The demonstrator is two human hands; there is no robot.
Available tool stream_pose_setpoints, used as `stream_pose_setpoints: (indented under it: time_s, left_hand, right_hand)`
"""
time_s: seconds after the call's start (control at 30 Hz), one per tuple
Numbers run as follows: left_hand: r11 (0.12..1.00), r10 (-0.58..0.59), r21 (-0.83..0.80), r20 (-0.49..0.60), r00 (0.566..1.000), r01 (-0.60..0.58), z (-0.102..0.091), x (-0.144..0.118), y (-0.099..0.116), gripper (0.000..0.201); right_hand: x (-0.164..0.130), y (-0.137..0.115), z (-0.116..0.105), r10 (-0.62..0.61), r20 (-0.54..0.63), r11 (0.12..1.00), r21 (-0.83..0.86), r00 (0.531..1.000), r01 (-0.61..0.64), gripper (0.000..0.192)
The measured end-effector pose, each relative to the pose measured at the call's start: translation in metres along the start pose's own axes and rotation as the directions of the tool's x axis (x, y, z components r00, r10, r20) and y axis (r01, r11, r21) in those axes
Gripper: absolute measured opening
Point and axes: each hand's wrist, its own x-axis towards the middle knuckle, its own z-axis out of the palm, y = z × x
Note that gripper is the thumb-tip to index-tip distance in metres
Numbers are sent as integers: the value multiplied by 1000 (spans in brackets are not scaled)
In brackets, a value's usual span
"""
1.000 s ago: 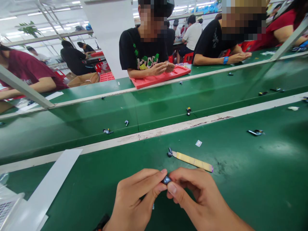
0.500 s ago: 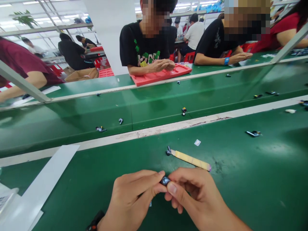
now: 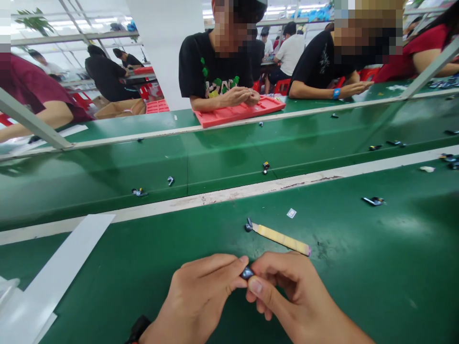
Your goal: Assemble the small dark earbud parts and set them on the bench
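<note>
Two bare hands meet low in the view over a green tabletop (image 3: 358, 267). The left hand (image 3: 201, 296) and the right hand (image 3: 287, 296) are both closed, pinching one small dark glossy part (image 3: 247, 273) between thumbs and fingertips, so the part sits exactly where the two hands touch. A dark band (image 3: 138, 327) shows at the left wrist. Just beyond the hands lies a flat yellowish stick (image 3: 281, 239) with a small dark piece (image 3: 248, 224) at its far left end. A tiny white square (image 3: 291, 213) lies just past the stick. Farther to the right of the right hand rests another small dark part (image 3: 373, 201). Well beyond the hands, across the green belts, a person in a black shirt works over a red tray (image 3: 222, 114).
</note>
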Motion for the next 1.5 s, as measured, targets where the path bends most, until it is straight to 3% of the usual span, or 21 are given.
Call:
stream_pose_setpoints:
  time_s: [0.23,0.5,0.7,0.87,1.03,1.23,1.37,1.5]
  left_hand:
    - [999,26,-34,80,996,-23,4,-6,-7,20]
    - [992,-14,-122,204,979,39,8,-10,-10,26]
    - [967,-156,-183,119,981,176,11,-9,-4,19]
    - [952,-158,-249,87,984,175,11,-6,0,14]
    - [927,-208,-289,139,968,240,12,-7,2,17]
    - [905,-133,-387,131,982,175,16,-15,-1,33]
    - [943,-109,-296,160,981,153,17,-17,-2,42]
    - [967,-126,-209,110,986,147,20,-15,-1,49]
  right_hand:
    - [0,3,-2,28,2,999,-34,1000,-27,39]
    - [-8,7,-7,63,12,987,-150,998,-60,40]
    - [-10,0,-8,34,3,997,-64,999,-34,40]
    - [-10,0,-6,14,4,997,72,1000,-14,39]
    - [-10,2,-7,-7,-13,999,47,1000,7,36]
    - [-9,3,-8,-36,-41,999,-31,999,34,37]
    - [-8,3,-8,-5,-47,999,54,999,8,37]
    - [-7,6,-7,3,-60,990,140,998,5,33]
